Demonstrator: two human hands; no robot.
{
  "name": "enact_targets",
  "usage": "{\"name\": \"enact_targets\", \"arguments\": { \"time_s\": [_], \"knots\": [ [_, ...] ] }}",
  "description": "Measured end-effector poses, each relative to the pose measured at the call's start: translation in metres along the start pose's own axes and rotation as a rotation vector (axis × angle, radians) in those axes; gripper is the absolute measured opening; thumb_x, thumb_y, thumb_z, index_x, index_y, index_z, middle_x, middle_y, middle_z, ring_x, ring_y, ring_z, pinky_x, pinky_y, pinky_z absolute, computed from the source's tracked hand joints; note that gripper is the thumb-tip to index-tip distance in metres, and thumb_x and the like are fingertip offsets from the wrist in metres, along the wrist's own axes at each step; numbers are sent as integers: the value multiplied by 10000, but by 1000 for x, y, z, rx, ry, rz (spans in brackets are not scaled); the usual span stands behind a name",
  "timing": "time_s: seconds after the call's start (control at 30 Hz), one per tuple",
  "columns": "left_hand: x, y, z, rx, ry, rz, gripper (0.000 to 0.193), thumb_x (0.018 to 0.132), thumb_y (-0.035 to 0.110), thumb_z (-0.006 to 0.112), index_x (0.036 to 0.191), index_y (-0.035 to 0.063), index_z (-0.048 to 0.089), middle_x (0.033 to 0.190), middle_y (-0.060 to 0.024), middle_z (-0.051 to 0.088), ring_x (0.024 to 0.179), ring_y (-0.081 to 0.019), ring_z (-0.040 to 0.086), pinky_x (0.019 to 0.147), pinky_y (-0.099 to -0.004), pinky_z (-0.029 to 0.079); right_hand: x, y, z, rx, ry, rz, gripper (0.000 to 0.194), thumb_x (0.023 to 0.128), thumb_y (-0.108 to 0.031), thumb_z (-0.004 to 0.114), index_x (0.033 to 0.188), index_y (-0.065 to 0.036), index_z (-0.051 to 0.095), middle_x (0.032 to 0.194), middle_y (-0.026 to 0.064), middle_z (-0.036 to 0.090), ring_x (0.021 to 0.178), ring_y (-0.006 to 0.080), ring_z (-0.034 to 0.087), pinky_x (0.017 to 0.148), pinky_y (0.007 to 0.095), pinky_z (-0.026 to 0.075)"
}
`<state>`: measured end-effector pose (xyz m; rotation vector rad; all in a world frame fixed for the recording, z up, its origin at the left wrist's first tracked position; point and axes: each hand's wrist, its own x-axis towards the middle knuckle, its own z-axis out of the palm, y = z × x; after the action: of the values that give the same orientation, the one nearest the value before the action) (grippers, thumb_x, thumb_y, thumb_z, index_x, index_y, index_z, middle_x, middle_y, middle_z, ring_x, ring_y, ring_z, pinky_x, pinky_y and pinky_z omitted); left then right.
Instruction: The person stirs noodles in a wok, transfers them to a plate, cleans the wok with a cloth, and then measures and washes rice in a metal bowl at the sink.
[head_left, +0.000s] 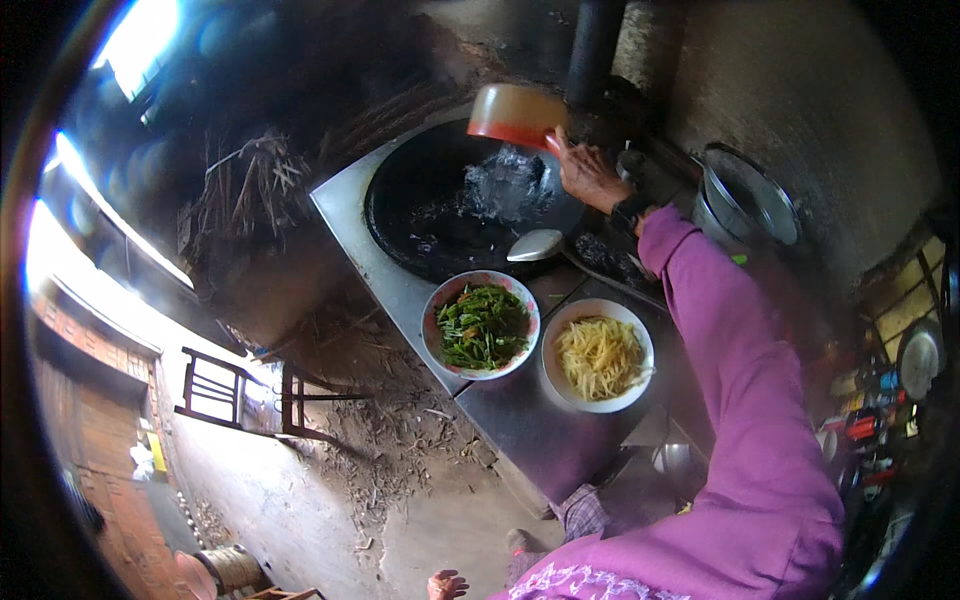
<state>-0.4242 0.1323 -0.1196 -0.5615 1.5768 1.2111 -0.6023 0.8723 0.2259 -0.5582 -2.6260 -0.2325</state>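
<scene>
My right hand (591, 176) grips the handle of a tan and red saucepan (517, 112) above the far side of a large black wok (420, 225) set into the stove. The pan is tipped, and water (506, 184) splashes and ripples in the wok beneath it. A metal wok spatula (535, 245) lies across the wok's near rim, its dark handle running right under my sleeve. At the bottom edge, my left hand (448, 583) hangs low over the floor, partly cut off, fingers apart and holding nothing visible.
On the stove top (517, 427) stand a bowl of cooked green vegetables (482, 326) and a white bowl of pale shredded strips (598, 358). Metal basins (750, 195) lean at the right wall. Dry sticks (255, 180) are heaped left; a wooden chair (217, 388) stands beyond.
</scene>
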Motion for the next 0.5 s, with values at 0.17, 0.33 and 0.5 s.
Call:
{"name": "enact_targets", "arguments": {
  "time_s": [0.17, 0.33, 0.5],
  "knots": [
    [-3, 13, -11, 210, -58, 72, 319, 792, 76, 546, 1064, -73, 469, 873, -275, 593, 758, -387, 621, 620, -458, 531, -15, 11, -30, -262, 276, -25, 386, 875, -184, 390, 1194, 32, 403, 906, 178, 609, 717, 261, 601, 565, 340, 482],
    [22, -2, -43, 404, -249, 280, 354, 737, 67, 563, 1045, -84, 476, 816, -230, 601, 684, -321, 633, 594, -378, 537, -117, 13, -88, 1338, 125, 104, 140, 821, -168, 534, 889, -45, 529, 738, 46, 538, 649, 136, 509, 529, 259, 391],
    [82, -15, -60, 579, -373, -69, 377, 771, 151, 557, 1076, -48, 459, 855, -219, 598, 697, -316, 626, 590, -399, 529, -316, -36, -188, 2123, 137, 519, 199, 778, -238, 611, 863, -75, 535, 708, 22, 503, 544, 59, 451, 438, 158, 320]
  ]
}}
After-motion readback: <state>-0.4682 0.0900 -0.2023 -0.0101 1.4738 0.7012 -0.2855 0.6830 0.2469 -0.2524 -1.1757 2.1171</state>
